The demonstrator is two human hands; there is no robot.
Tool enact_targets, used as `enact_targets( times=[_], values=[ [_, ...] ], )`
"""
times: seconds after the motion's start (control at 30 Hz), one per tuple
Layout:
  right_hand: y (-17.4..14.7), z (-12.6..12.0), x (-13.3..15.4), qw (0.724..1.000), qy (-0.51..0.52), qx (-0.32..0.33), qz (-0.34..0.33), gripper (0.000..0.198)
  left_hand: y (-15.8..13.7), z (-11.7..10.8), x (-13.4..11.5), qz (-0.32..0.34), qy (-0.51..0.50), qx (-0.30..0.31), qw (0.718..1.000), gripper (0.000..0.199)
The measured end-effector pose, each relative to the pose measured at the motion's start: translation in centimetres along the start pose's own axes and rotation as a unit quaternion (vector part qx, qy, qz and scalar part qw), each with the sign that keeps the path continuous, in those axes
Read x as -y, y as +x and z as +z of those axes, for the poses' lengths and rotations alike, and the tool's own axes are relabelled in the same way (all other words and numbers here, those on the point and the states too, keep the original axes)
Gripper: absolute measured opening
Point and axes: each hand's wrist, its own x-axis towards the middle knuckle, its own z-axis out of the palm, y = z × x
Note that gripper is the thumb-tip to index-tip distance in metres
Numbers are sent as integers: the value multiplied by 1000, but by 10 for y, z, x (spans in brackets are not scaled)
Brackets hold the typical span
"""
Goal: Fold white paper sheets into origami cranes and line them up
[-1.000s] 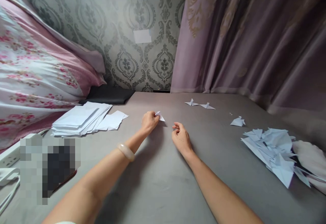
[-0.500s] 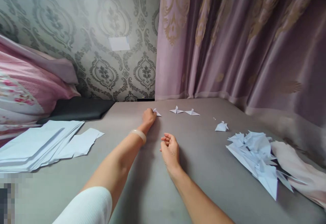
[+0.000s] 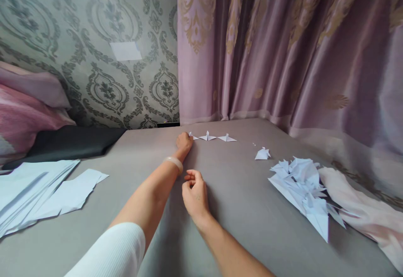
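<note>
My left hand point(image 3: 184, 142) reaches to the far part of the grey surface, its fingers closed on a small white paper crane point(image 3: 194, 137). Part of that crane is hidden behind the fingers. Its right wing tip comes close to a second paper crane point(image 3: 207, 137), and a third crane point(image 3: 227, 138) stands to the right of that in the same row. Nearer to me, my right hand point(image 3: 195, 193) hovers over or rests on the surface, loosely curled with the thumb apart from the fingers. Nothing shows in it.
At the right lies a pile of folded white papers point(image 3: 297, 180) beside a pale cloth point(image 3: 349, 197). A single folded paper piece point(image 3: 262, 154) sits behind the pile. White paper sheets point(image 3: 28, 193) and a black flat item point(image 3: 72, 142) are at the left. Curtains point(image 3: 239, 58) hang behind.
The held crane has moved right, closing the gap to the middle crane. My right hand stays curled below it. The whole view has turned somewhat to the right.
</note>
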Motion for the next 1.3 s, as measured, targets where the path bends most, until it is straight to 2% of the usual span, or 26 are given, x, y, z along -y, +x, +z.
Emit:
enact_targets(
  times=[0.33, 0.73, 1.07, 1.3],
  values=[
    [-2, -2, 2, 1000, -25, 16, -6, 36, -6, 3, -2, 3, 25, -10, 1000, 29],
    [-2, 1, -2, 999, -33, -6, -19, 37, 0, 5, 12, 26, 22, -16, 999, 29],
    [-3, 3, -6, 999, -31, -15, -28, 36, 0, 3, 16, 12, -51, -9, 999, 34],
    [-2, 1, -6, 999, -37, -4, -29, 36, -13, -10, 23, -4, -130, -59, 990, 52]
  ],
)
